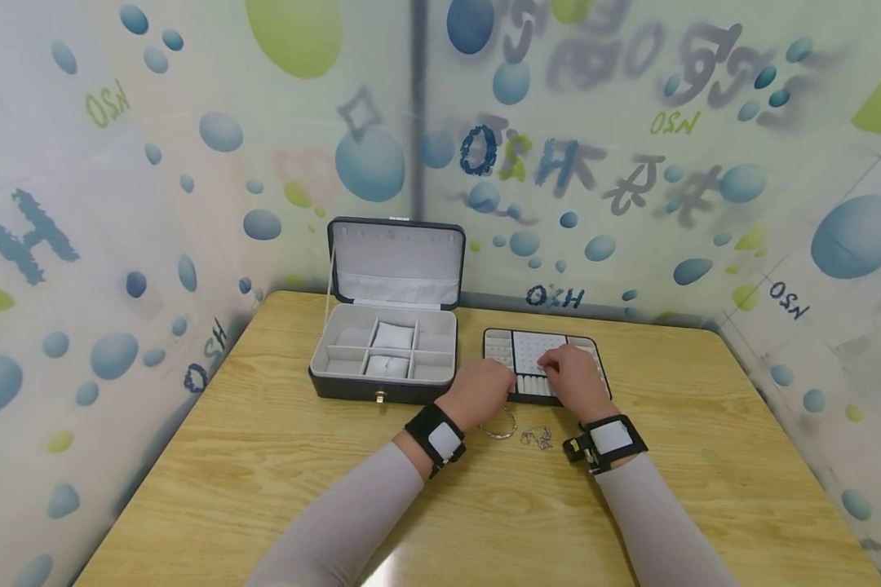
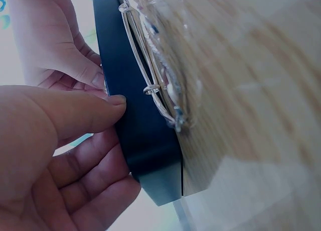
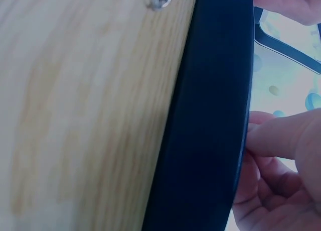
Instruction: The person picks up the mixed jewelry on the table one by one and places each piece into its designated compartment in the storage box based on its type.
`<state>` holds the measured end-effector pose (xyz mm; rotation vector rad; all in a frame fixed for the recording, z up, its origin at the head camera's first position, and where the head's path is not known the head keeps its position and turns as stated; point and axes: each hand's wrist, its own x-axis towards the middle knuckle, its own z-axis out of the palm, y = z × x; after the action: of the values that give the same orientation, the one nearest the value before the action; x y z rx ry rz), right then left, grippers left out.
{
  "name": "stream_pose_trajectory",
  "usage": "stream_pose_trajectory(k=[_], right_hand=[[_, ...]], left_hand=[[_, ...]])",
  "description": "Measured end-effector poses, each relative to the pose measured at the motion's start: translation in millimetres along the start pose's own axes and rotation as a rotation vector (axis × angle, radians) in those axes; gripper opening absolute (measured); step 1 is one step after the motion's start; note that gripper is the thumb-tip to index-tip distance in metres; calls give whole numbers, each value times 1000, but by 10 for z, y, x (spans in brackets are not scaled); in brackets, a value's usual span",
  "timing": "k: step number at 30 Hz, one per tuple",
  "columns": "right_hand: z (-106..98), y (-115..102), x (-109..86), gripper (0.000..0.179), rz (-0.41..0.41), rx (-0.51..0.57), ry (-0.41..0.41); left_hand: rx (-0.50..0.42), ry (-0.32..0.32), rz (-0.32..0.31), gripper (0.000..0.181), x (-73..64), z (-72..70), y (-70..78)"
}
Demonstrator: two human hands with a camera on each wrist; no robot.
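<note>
A flat jewelry tray (image 1: pixel 561 333) with a dark rim and a white pad with small holes lies on the table. My left hand (image 1: pixel 479 393) is at its front left corner; in the left wrist view the thumb (image 2: pixel 108 110) rests on the dark side wall and the curled fingers touch the tray's end. Over the pad is my right hand (image 1: pixel 576 379), thumb and fingertips drawn together; whether anything small sits between them is hidden. A silvery bangle (image 1: pixel 512 425) and a thin chain (image 1: pixel 537 439) lie on the table before the tray.
An open dark jewelry box (image 1: pixel 348 390) stands left of the tray, its lid (image 1: pixel 399 257) raised. Small white cushions (image 1: pixel 394 336) sit in its middle compartments. The wooden table (image 1: pixel 484 522) meets a patterned wall (image 1: pixel 382 98) at the back.
</note>
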<state>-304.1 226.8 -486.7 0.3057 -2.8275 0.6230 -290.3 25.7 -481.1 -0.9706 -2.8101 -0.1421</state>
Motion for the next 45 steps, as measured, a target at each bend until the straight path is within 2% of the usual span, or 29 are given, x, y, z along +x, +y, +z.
stream_pose_trajectory(k=[28,45], right_hand=[[26,6,32,11,4,5,-1],[42,12,54,13,55,28,-7]], left_hand=[[-13,-2,6,13,-5,-13,-9],[-15,16,17,13,5,-6,-23]])
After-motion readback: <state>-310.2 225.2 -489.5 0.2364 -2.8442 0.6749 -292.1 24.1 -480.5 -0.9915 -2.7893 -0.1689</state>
